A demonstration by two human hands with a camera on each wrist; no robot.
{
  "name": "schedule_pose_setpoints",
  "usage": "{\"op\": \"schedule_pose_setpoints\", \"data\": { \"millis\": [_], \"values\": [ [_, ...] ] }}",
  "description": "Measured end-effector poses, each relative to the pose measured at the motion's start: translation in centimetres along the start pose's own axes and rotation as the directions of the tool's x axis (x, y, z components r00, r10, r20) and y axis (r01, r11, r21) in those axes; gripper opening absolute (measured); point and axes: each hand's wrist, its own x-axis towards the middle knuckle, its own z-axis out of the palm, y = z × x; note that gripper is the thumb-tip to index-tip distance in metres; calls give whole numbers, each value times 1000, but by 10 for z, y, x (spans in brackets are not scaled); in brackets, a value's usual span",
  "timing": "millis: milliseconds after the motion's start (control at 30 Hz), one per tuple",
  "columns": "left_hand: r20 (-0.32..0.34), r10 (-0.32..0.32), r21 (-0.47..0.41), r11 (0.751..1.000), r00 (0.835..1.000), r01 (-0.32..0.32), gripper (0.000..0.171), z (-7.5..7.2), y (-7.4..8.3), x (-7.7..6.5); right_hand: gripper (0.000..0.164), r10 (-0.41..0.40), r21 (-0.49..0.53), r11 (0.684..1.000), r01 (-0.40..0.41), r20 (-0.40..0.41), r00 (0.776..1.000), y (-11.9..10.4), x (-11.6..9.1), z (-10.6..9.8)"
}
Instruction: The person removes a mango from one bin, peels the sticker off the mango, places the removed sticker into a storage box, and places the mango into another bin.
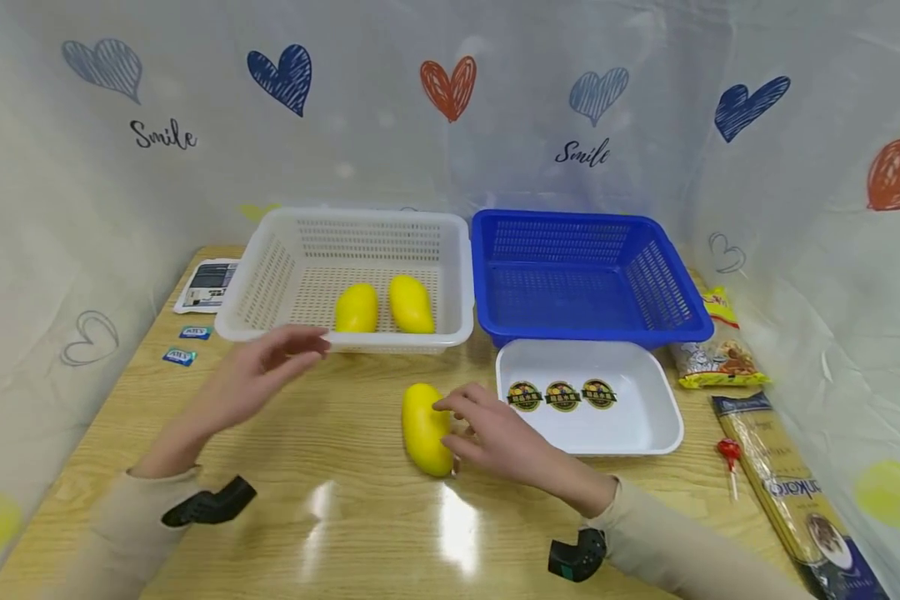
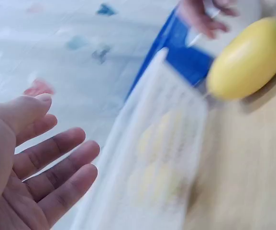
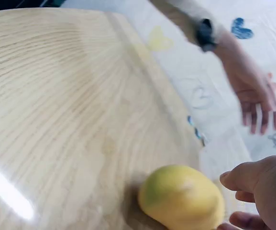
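A yellow mango [image 1: 426, 429] lies on the wooden table, in front of the baskets. My right hand [image 1: 495, 437] is at its right side in the head view, fingers loosely bent. In the right wrist view the thumb stands apart from the mango [image 3: 182, 199]; whether a fingertip touches it is hard to tell. My left hand [image 1: 258, 379] hovers by the front left rim of the white basket [image 1: 450, 337], fingers spread and holding nothing in the left wrist view. Inside that basket lie two more mangoes, one on the left [image 1: 356, 308] and another on the right [image 1: 411, 305].
A blue basket [image 1: 555, 300] stands right of the white one. Before it sits a white tray [image 1: 630, 417] with three round dark labels [image 1: 562, 397]. At the right edge are snack packets [image 1: 720, 354], a long brown package [image 1: 787, 483] and a red lollipop [image 1: 729, 454]. Small blue packets [image 1: 180, 357] lie left.
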Motion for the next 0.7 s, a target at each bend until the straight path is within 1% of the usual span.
{"op": "schedule_pose_setpoints", "data": {
  "millis": [67,100,133,200,267,333,400,467,567,633,700],
  "values": [
    [-64,-30,43,999,997,33,34,-26,-4,5,42,-21,-43,999,21,6,1000,1,5,10],
    [-107,-41,73,996,993,49,32,-37,-6,7,45,-29,-64,998,29,7,1000,2,7,15],
    [-140,-37,94,994,989,51,31,-47,-10,10,48,-24,-82,996,25,13,1000,2,9,18],
    [-191,-37,129,990,981,62,32,-63,-20,16,54,-1,-79,997,3,36,999,3,12,25],
    [-217,-53,158,984,975,88,34,-76,-33,22,57,24,-66,998,-19,65,998,4,14,29],
    [-197,-90,140,983,976,119,40,-86,-48,27,59,46,-39,998,-43,99,994,4,15,31],
    [-148,-168,107,977,975,185,47,-93,-62,29,59,63,-7,998,-62,128,990,4,15,31],
    [-97,-248,57,965,964,254,54,-98,-75,29,59,78,17,997,-81,154,985,3,15,32],
    [-40,-336,5,942,941,337,61,-103,-91,28,59,95,50,993,-105,181,979,2,14,32],
    [-22,-372,-14,928,928,372,64,-104,-100,28,59,99,63,992,-113,187,977,1,14,32],
    [-12,-383,-29,924,924,382,65,-105,-106,27,59,98,69,991,-112,187,977,2,15,33]
  ]
}}
